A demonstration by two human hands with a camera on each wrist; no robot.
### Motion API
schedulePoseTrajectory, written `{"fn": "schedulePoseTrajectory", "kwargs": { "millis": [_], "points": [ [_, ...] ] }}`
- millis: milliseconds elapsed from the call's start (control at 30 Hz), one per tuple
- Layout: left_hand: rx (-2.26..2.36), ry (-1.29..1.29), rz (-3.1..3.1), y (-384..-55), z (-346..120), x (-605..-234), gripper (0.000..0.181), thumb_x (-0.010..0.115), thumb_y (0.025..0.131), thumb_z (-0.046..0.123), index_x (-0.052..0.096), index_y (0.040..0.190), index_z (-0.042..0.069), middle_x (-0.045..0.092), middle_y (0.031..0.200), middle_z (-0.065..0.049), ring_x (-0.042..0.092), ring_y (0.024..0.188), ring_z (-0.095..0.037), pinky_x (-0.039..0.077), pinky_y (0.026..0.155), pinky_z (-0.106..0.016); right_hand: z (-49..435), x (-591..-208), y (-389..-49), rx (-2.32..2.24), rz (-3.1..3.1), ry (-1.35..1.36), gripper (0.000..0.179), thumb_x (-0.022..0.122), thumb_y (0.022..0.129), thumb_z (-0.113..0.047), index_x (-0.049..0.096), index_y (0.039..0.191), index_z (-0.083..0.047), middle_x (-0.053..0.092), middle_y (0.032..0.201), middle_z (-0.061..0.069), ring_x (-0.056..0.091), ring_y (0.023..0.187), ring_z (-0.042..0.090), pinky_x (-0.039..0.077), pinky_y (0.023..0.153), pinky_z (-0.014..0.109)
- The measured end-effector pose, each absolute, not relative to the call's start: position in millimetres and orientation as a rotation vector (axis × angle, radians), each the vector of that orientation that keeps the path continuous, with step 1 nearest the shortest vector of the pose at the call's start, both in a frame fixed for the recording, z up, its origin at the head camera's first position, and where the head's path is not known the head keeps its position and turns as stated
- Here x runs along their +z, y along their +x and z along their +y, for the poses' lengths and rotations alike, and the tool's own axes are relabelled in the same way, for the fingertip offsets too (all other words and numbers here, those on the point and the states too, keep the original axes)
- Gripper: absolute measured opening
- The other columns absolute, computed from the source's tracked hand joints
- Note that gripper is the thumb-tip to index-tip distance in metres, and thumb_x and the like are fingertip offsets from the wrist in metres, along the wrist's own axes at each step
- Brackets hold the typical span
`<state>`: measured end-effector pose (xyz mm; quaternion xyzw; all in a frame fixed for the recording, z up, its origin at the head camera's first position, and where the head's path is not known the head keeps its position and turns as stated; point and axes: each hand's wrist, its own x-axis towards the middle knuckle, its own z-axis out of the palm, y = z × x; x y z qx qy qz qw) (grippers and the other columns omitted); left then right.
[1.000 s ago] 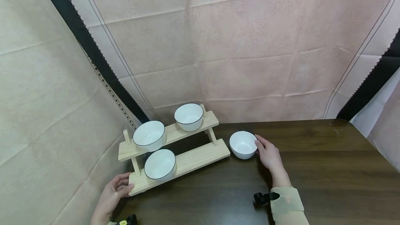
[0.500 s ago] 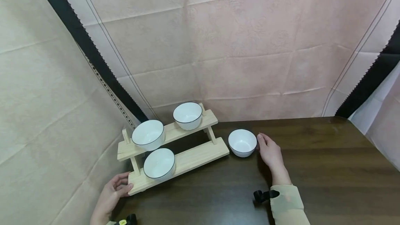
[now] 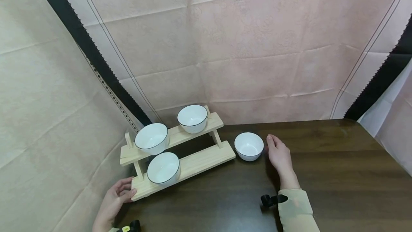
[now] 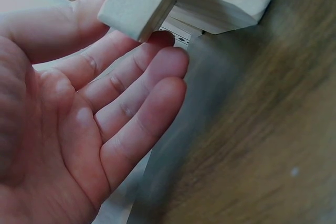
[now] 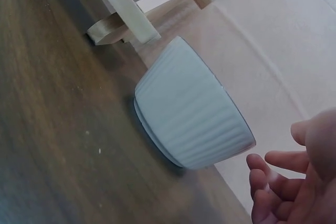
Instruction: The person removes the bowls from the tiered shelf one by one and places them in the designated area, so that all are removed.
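While left fingers (image 3: 127, 189) touch the rack (image 3: 193, 165), right hand (image 3: 279, 155) rests open.

Three bowls sit on the rack (image 3: 193, 165) at my left; a fourth bowl (image 3: 249, 146) stands on the desk (image 3: 338, 174) just right of it, beside my right hand (image 3: 279, 155).

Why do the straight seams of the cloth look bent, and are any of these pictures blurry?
Head view: a wide lens bows the cloth seams and edges; the focus is sharp and the light soft and even. Left wrist view: the table is smeared, and the left hand fills the frame. Right wrist view: the bowl is fairly sharp, the right hand soft at the edge.
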<state>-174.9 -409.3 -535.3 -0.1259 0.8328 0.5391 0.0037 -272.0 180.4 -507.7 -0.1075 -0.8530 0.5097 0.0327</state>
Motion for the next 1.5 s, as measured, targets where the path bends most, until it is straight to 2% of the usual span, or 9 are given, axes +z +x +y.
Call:
{"fn": "schedulePoseTrajectory", "kwargs": {
  "millis": [167,400,567,800,967,1067,1167,1300,1500],
  "points": [
    [1.658,-0.371,2.629,-179.3,-413.0,-531.1,0.063,0.074,0.102,0.012,0.047,0.155,-0.008,0.075,0.111,-0.001,0.068,0.088,-0.002,0.064,0.075,-0.03,172.9,-495.7,-270.0,1.568,-2.576,-0.337,0.07,0.029,0.117,-0.056,0.04,0.168,-0.011,0.048,0.169,0.022,0.046,0.156,0.045,0.032,0.131,0.065],
    [1.649,-0.393,2.634,-176.9,-414.8,-532.6,0.064,0.076,0.101,0.011,0.047,0.154,-0.009,0.075,0.112,-0.001,0.069,0.086,-0.002,0.064,0.075,-0.03,155.4,-483.6,-265.5,1.521,-2.501,-0.271,0.06,0.036,0.118,-0.047,0.049,0.163,-0.01,0.051,0.167,0.021,0.047,0.156,0.044,0.036,0.129,0.063],
    [1.659,-0.39,2.638,-174.3,-416.6,-533.3,0.065,0.077,0.1,0.012,0.047,0.155,-0.009,0.074,0.107,0.004,0.07,0.086,-0.002,0.064,0.075,-0.03,136.3,-477.6,-264.5,1.487,-2.461,-0.178,0.049,0.044,0.118,-0.038,0.057,0.157,-0.011,0.061,0.157,0.022,0.056,0.147,0.043,0.044,0.123,0.063],
    [1.665,-0.388,2.639,-171.9,-416.4,-532.1,0.063,0.076,0.1,0.01,0.048,0.154,-0.009,0.074,0.107,0.003,0.07,0.085,-0.002,0.064,0.075,-0.03,89.4,-477.5,-259.5,1.381,-2.41,-0.001,0.034,0.055,0.113,-0.024,0.073,0.14,-0.014,0.077,0.123,0.017,0.07,0.116,0.035,0.053,0.103,0.053],
    [1.657,-0.378,2.629,-174.9,-415.5,-533.0,0.065,0.076,0.101,0.012,0.047,0.155,-0.009,0.075,0.113,-0.001,0.069,0.086,-0.002,0.064,0.076,-0.03,59.5,-479.9,-250.9,1.381,-2.435,0.145,0.031,0.06,0.111,-0.021,0.076,0.136,-0.013,0.08,0.122,0.013,0.073,0.116,0.032,0.056,0.105,0.053],
    [1.662,-0.372,2.634,-175.5,-415.1,-533.1,0.064,0.076,0.1,0.01,0.047,0.154,-0.009,0.075,0.112,-0.003,0.069,0.086,-0.003,0.064,0.075,-0.03,45.1,-482.0,-245.0,1.398,-2.492,0.224,0.031,0.06,0.111,-0.023,0.076,0.136,-0.014,0.079,0.128,0.011,0.073,0.116,0.03,0.058,0.103,0.052],
    [1.658,-0.365,2.641,-176.0,-415.0,-533.4,0.064,0.076,0.1,0.01,0.047,0.154,-0.009,0.076,0.111,-0.002,0.068,0.086,-0.002,0.064,0.075,-0.03,33.1,-485.0,-239.6,1.41,-2.557,0.281,0.03,0.061,0.111,-0.023,0.077,0.136,-0.016,0.079,0.129,0.009,0.071,0.101,0.024,0.059,0.092,0.046],
    [1.652,-0.355,2.645,-176.5,-413.9,-533.8,0.064,0.076,0.101,0.011,0.048,0.153,-0.01,0.076,0.112,-0.002,0.067,0.088,-0.001,0.064,0.075,-0.03,21.0,-488.9,-234.5,1.4,-2.609,0.351,0.029,0.061,0.111,-0.022,0.077,0.135,-0.018,0.08,0.113,0.004,0.062,0.086,0.016,0.055,0.083,0.036],
    [1.67,-0.354,2.627,-174.2,-411.4,-533.6,0.063,0.076,0.1,0.01,0.048,0.152,-0.01,0.076,0.112,-0.003,0.069,0.087,-0.003,0.064,0.075,-0.03,1.1,-494.1,-227.7,1.459,-2.655,0.483,0.033,0.061,0.111,-0.028,0.073,0.14,-0.018,0.073,0.092,-0.003,0.06,0.08,0.01,0.051,0.074,0.029]
  ]
}}
